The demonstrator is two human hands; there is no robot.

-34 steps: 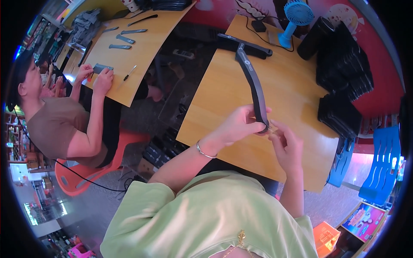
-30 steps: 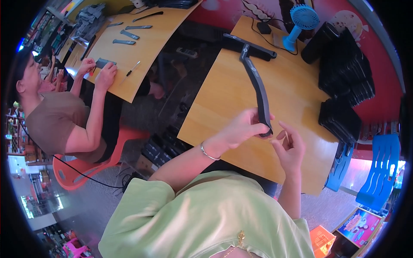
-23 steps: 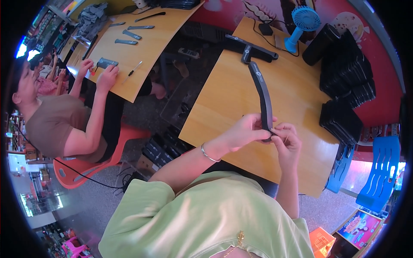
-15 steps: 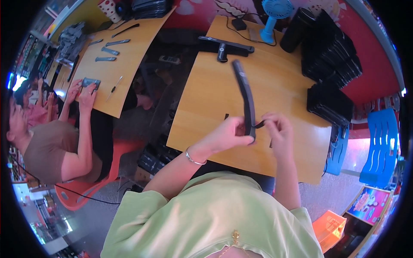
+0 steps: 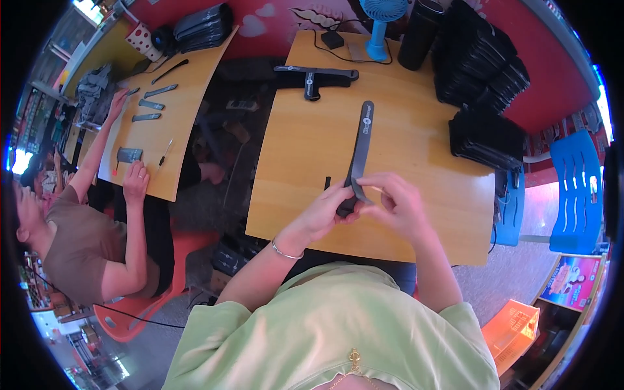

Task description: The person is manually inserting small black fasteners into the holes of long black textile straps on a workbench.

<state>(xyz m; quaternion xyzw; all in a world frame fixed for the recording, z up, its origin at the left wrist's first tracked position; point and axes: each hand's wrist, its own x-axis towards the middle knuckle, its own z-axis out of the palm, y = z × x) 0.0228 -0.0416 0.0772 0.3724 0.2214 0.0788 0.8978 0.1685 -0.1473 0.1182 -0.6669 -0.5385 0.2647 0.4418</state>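
A long grey strap [image 5: 363,140] with a rounded end and pale printing stretches away from me above the table. My left hand [image 5: 323,214] is closed round its near end, where a dark folded part shows between the fingers. The fingers of my right hand [image 5: 398,200] pinch the strap's near part close beside the left hand. Just past my left fingers a small black strip [image 5: 327,182] lies on the wooden table [image 5: 292,162]. Farther off, similar black straps [image 5: 312,81] lie across one another in a T shape.
A blue fan [image 5: 377,39], a black cylinder [image 5: 419,32] and a cable stand at the far edge. Stacked black bundles [image 5: 484,136] fill the right side. To the left, a co-worker [image 5: 91,240] sits at another table [image 5: 188,107] with grey straps on it. Blue chairs [image 5: 575,188] stand right.
The strap has swung upright and slightly right, its printed face now showing. My hands have come together at its near end. The co-worker's left arm has reached out toward the straps.
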